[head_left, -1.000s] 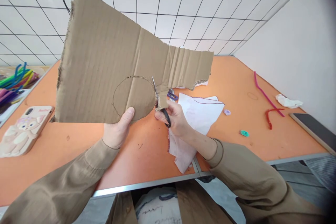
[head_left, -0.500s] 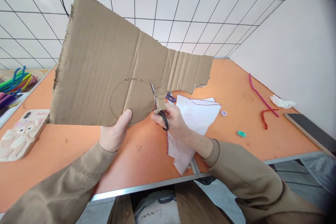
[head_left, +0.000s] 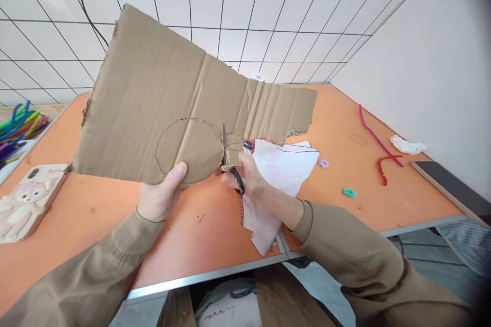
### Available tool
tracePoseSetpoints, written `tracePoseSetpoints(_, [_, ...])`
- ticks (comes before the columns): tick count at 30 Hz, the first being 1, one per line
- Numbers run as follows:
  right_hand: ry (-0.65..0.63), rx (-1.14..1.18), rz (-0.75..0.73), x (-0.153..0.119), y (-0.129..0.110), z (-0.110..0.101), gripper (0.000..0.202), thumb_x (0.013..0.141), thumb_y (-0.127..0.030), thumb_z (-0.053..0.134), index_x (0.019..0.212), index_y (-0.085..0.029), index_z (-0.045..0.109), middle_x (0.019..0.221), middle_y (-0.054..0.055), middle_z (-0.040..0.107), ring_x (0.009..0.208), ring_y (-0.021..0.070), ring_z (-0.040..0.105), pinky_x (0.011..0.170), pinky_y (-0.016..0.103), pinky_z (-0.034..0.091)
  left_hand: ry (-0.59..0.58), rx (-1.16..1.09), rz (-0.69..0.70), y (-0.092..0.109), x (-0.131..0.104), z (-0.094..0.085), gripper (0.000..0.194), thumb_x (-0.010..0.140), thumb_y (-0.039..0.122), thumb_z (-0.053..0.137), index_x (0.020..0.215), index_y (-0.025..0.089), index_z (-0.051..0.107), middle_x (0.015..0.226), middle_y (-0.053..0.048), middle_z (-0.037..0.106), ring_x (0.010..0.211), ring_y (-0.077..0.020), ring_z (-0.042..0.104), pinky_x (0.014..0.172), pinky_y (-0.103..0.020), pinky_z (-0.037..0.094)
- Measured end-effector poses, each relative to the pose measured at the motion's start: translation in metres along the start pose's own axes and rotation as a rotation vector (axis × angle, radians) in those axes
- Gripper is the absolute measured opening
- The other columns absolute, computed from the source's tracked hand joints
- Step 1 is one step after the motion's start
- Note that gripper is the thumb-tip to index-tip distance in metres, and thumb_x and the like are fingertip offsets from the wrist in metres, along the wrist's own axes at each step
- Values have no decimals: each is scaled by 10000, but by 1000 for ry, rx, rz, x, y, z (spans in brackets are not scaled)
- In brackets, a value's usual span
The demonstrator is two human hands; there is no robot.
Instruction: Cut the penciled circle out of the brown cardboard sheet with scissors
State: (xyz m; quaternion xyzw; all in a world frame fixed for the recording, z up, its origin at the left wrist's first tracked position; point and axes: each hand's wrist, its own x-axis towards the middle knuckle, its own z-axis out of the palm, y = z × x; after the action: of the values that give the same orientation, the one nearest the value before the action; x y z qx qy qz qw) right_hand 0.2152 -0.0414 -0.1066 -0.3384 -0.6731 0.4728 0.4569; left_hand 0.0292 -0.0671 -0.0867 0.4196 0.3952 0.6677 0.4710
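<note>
A large torn piece of brown cardboard [head_left: 153, 82] is held up above the table, with an oval line drawn on it. My left hand [head_left: 163, 191] grips its lower edge, thumb on the front face inside the oval and the other fingers hidden behind. My right hand [head_left: 245, 176] is closed round the black handles of scissors [head_left: 238, 183]. The scissors' blade lies along the oval's right side, where the cardboard is slit. Below and behind my right hand is a white cloth [head_left: 282, 168] with dark red stitched edges.
On the orange table [head_left: 333, 225] lie a phone in a cartoon case [head_left: 32, 202], a dark phone [head_left: 448, 184], a magenta pipe cleaner [head_left: 378, 135], a red one [head_left: 381, 171], a crumpled tissue [head_left: 408, 144] and a small green item [head_left: 349, 192]. Colourful pipe cleaners [head_left: 19, 125] sit far left.
The cardboard's upper left corner has dipped and shifted slightly right. The scissors' blade has turned more upright beside the oval. Both hands keep their holds.
</note>
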Motion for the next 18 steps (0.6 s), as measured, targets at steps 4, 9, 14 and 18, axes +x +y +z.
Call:
tracePoseSetpoints(4, [45, 34, 11, -3, 0, 2, 415, 649, -587, 754, 724, -209, 601, 693, 7, 535, 666, 177, 506, 627, 330, 446, -12, -15, -28, 2, -1, 3, 714, 646, 364, 841, 1307, 259, 589, 1252, -102, 668, 1339, -341, 473, 1087, -521, 424])
tracePoseSetpoints(9, [124, 148, 32, -3, -1, 12, 409, 689, -500, 773, 666, -212, 483, 631, -45, 423, 567, 111, 392, 534, 274, 354, -13, 54, 59, -9, -2, -4, 576, 733, 335, 789, 1277, 243, 624, 1254, -97, 665, 1364, -317, 446, 1133, -510, 371])
tracePoseSetpoints(14, [96, 166, 5, 0, -6, 15, 313, 755, -390, 743, 697, -215, 490, 607, -55, 428, 549, 104, 393, 528, 261, 357, -2, 117, 119, -17, -2, -11, 537, 768, 324, 760, 1283, 261, 621, 1263, -74, 661, 1381, -296, 427, 1173, -500, 311])
tracePoseSetpoints(18, [109, 96, -30, 2, -8, 14, 290, 757, -319, 720, 665, -218, 465, 615, -49, 439, 576, 113, 433, 552, 266, 372, -14, 109, 88, -12, -3, -8, 541, 759, 353, 762, 1273, 247, 630, 1264, -91, 658, 1370, -322, 437, 1141, -520, 357])
